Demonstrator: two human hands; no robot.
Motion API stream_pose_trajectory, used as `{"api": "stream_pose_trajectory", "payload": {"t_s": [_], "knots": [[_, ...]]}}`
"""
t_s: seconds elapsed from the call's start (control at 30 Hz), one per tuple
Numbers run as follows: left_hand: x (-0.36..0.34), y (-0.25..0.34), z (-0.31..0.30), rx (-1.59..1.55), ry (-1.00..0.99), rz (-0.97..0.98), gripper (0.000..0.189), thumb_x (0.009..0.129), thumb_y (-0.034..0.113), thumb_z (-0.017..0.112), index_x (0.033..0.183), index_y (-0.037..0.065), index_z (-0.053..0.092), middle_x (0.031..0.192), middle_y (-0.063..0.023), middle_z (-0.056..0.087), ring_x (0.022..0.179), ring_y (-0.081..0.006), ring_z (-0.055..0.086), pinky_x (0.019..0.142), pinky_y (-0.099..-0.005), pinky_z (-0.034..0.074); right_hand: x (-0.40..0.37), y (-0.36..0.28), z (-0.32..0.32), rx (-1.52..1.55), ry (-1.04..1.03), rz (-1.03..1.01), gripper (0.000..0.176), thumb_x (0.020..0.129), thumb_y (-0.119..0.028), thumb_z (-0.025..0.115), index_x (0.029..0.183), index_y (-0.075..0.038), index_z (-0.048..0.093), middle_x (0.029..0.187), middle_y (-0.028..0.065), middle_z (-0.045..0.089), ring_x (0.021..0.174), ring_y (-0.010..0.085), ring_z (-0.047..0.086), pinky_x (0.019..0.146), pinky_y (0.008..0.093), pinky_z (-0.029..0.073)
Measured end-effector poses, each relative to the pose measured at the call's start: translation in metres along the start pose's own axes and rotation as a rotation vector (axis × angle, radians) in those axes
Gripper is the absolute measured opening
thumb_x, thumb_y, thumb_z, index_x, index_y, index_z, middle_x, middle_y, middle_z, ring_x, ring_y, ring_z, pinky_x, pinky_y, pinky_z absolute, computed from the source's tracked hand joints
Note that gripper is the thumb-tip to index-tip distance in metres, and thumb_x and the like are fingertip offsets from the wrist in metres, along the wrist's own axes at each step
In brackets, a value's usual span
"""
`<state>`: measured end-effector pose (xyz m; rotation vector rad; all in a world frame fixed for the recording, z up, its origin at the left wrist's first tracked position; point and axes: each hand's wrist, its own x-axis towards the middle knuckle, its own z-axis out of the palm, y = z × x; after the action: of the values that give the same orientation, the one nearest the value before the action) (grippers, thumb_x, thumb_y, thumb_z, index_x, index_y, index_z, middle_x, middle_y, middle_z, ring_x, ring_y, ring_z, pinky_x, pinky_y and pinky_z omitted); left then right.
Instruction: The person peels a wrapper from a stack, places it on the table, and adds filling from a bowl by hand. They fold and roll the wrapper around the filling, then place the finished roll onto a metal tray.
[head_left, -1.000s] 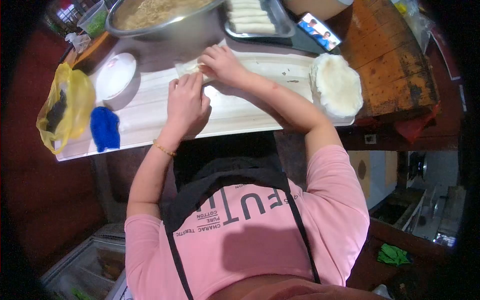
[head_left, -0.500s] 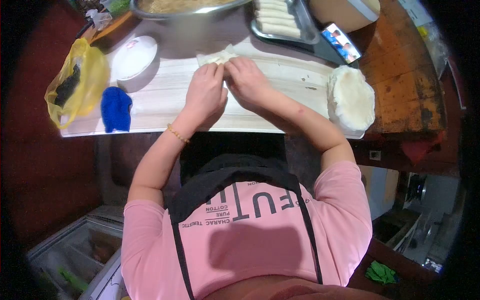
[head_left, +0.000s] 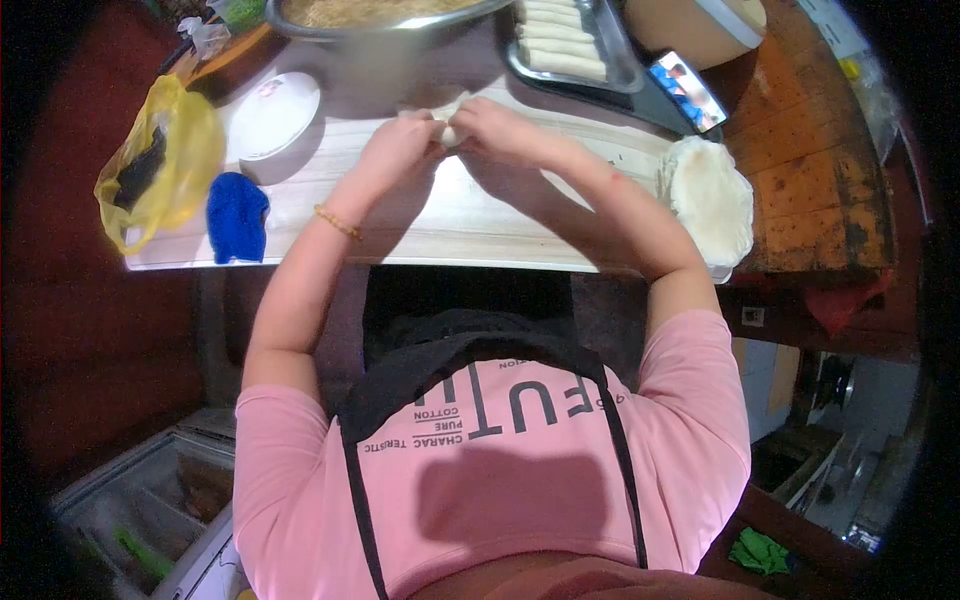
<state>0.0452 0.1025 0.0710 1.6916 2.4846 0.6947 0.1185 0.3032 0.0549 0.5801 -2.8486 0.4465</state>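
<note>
Hands both at upper centre of frame: left hand [head_left: 395, 145] w/ bead bracelet and right hand [head_left: 495, 125] meet fingertip to fingertip on a small pale roll [head_left: 450, 125]. Fingers of both are narrow, pinched onto the roll from either side, and only a bit of it shows between them. Roll sits at the far edge of the white desk [head_left: 440, 215], just beside the big metal bowl [head_left: 400, 15] of shredded filling. Change vs half a sec ago: palms were pressed low and flat over the wrapper w/ a loose edge showing past the fingers. Now the wrists are up, the hands have pushed further up-frame, and no flat wrapper is visible, just a compact piece. Judging by that, the rolling looks about finished and the grip is more shaping or tucking than flattening. Can't tell if the ends are sealed, as the fingers hide them. Around: tray [head_left: 565, 45] of finished rolls at upper right of centre, phone [head_left: 687, 90] w/ lit screen just beside it, stack of round wrappers [head_left: 710, 195] at right on the desk end. At left, white plate [head_left: 272, 115], blue cloth [head_left: 236, 215], yellow bag [head_left: 160, 165], all well apart from the hands.
</note>
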Motion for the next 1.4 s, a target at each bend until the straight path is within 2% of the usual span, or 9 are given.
{"api": "stream_pose_trajectory", "payload": {"t_s": [0.2,0.27,0.73,0.93,1.0,1.1,1.17,1.27,1.4], "knots": [[0.007,-0.005,-0.015,-0.208,0.013,-0.022,0.021,0.082,0.013,0.07,0.093,-0.001,0.059,0.089,-0.0204,0.067,0.085,-0.0396,0.065,0.074,-0.0444,0.05,0.013,-0.001,-0.033,0.164,-0.24,0.087,0.027,0.086,-0.018,0.068,0.106,-0.003,0.057,0.098,0.0175,0.064,0.097,0.0358,0.063,0.081,0.0435,0.05],[0.007,-0.006,-0.017,-0.195,0.01,-0.018,0.022,0.082,0.013,0.071,0.092,-0.001,0.057,0.087,-0.0203,0.066,0.082,-0.0388,0.065,0.073,-0.0433,0.05,0.014,-0.003,-0.036,0.306,-0.231,0.147,0.023,0.088,-0.013,0.067,0.102,-0.002,0.053,0.086,0.0103,0.058,0.078,0.024,0.058,0.072,0.0367,0.049],[0.026,-0.048,-0.01,-0.301,-0.08,-0.116,0.03,0.081,0.025,0.076,0.097,0.0,0.069,0.091,-0.0138,0.067,0.084,-0.0261,0.063,0.078,-0.0369,0.049,0.024,0.02,-0.033,0.328,-0.232,0.111,0.019,0.087,-0.021,0.07,0.097,-0.007,0.062,0.098,0.0094,0.051,0.088,0.0243,0.056,0.078,0.0376,0.047],[0.026,-0.049,-0.009,-0.25,-0.071,-0.009,0.03,0.084,0.027,0.072,0.097,0.0,0.07,0.086,-0.0184,0.068,0.08,-0.0316,0.067,0.072,-0.0396,0.051,0.027,0.027,-0.025,0.092,-0.152,0.058,0.019,0.086,-0.026,0.068,0.1,-0.012,0.067,0.103,0.0137,0.054,0.102,0.0299,0.055,0.086,0.0427,0.046],[0.017,-0.034,0.0,0.0,0.148,0.027,0.025,0.086,0.023,0.067,0.094,0.0,0.069,0.084,-0.02,0.067,0.076,-0.0368,0.067,0.071,-0.0429,0.052,0.027,0.026,-0.021,0.021,-0.132,0.048,0.018,0.085,-0.026,0.069,0.098,-0.014,0.069,0.103,0.0137,0.055,0.103,0.0306,0.054,0.087,0.0443,0.045],[0.009,-0.009,0.009,0.269,0.049,-0.086,0.017,0.087,0.017,0.061,0.092,0.001,0.064,0.08,-0.021,0.066,0.072,-0.0396,0.066,0.072,-0.0448,0.054,0.019,0.007,-0.012,-0.157,-0.015,-0.027,0.013,0.084,-0.016,0.067,0.092,-0.006,0.067,0.096,0.0103,0.056,0.093,0.0293,0.054,0.082,0.0409,0.046],[0.005,-0.002,0.022,0.281,0.037,-0.184,0.015,0.085,0.014,0.056,0.091,0.0,0.058,0.086,-0.0221,0.066,0.083,-0.0359,0.067,0.082,-0.0451,0.053,0.007,-0.021,-0.007,-0.301,0.164,0.052,0.013,0.074,-0.012,0.065,0.083,-0.003,0.067,0.092,0.0146,0.06,0.095,0.0318,0.057,0.08,0.0436,0.048],[0.001,-0.001,0.034,0.521,0.34,-0.003,0.034,0.077,0.019,0.059,0.1,-0.006,0.055,0.104,-0.0216,0.061,0.103,-0.0338,0.059,0.106,-0.049,0.039,0.0,-0.026,0.002,-0.293,0.293,0.034,0.012,0.073,-0.008,0.061,0.082,-0.001,0.063,0.089,0.0162,0.061,0.089,0.0333,0.06,0.078,0.0418,0.05],[0.007,-0.004,0.032,0.507,0.285,-0.049,0.04,0.075,0.021,0.057,0.102,-0.009,0.058,0.1,-0.0216,0.062,0.1,-0.035,0.059,0.108,-0.0525,0.035,-0.002,-0.038,-0.003,-0.214,0.304,0.105,0.015,0.077,-0.005,0.058,0.09,0.0,0.061,0.09,0.018,0.064,0.088,0.0355,0.063,0.082,0.0431,0.05]]}}
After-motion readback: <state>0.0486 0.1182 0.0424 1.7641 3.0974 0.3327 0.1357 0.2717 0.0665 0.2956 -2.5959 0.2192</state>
